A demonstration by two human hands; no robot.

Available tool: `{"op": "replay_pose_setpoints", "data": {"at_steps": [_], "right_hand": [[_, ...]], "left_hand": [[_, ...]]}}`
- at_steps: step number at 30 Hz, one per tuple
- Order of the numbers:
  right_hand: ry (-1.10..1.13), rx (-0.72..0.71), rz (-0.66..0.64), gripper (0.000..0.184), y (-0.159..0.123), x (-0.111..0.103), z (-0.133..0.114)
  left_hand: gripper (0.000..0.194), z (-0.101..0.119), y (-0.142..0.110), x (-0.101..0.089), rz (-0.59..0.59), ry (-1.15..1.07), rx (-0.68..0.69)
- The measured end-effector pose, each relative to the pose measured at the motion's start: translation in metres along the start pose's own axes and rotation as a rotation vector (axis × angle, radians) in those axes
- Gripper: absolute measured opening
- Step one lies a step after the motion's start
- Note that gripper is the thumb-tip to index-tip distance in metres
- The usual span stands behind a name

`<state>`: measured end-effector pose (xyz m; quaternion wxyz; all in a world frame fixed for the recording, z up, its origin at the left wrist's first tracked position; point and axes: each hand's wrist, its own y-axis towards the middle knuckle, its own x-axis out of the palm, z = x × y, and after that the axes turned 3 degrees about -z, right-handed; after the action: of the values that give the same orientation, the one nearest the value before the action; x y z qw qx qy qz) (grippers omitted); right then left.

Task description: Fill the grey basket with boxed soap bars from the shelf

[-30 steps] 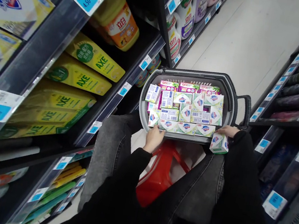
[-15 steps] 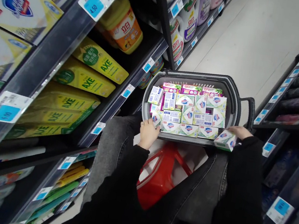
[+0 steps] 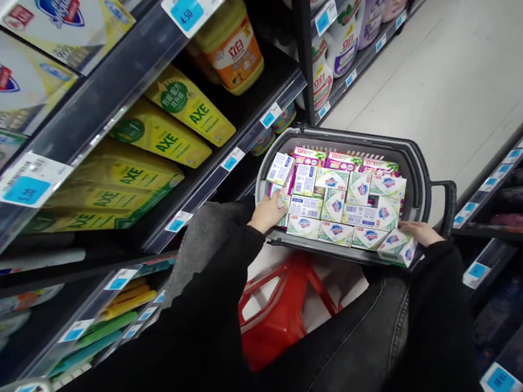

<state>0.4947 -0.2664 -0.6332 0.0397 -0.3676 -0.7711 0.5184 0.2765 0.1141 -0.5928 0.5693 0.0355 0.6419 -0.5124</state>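
A grey and black shopping basket [image 3: 346, 136] holds rows of white and green boxed bar soaps [image 3: 335, 233], lying over magenta packs [image 3: 342, 161]. My left hand [image 3: 268, 213] reaches over the basket's near left corner, its fingers closed around a small soap box [image 3: 283, 216] there and partly covering it. At the near right corner my right hand [image 3: 420, 233] grips another soap box [image 3: 397, 247] from its far side; that box sits tilted at the rim, beside the front row. Part of the right fingers is hidden behind it.
A red plastic stool [image 3: 275, 312] stands under the basket, between my knees. Shelves on the left carry larger soap packs [image 3: 61, 12] and yellow dish soap bottles [image 3: 195, 111]. The basket's handle [image 3: 447, 207] sticks out toward the right shelf [image 3: 511, 231]. Grey aisle floor [image 3: 441, 79] lies beyond.
My right hand has brought its soap box inward to the basket's front right corner. The left fingers have moved from the rim farther in, onto a soap box. The whole view has shifted slightly.
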Motion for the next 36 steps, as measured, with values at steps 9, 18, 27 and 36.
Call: {"op": "replay_pose_setpoints", "data": {"at_steps": [9,18,27,36], "right_hand": [[0.241,-0.03,0.037,0.018,-0.035,-0.009,0.006],[0.386,-0.029,0.149,0.017,-0.042,-0.014,0.009],[0.298,-0.006,0.154,0.021,-0.031,-0.001,-0.015],[0.181,0.02,0.088,0.016,-0.014,0.0,-0.003]], "left_hand": [[0.102,0.008,0.09,-0.073,0.036,0.463,0.469],[0.102,0.002,0.108,-0.072,-0.012,0.462,0.498],[0.079,0.002,0.093,-0.04,0.029,0.17,0.337],[0.076,-0.002,0.083,-0.026,0.144,-0.106,0.279]]}}
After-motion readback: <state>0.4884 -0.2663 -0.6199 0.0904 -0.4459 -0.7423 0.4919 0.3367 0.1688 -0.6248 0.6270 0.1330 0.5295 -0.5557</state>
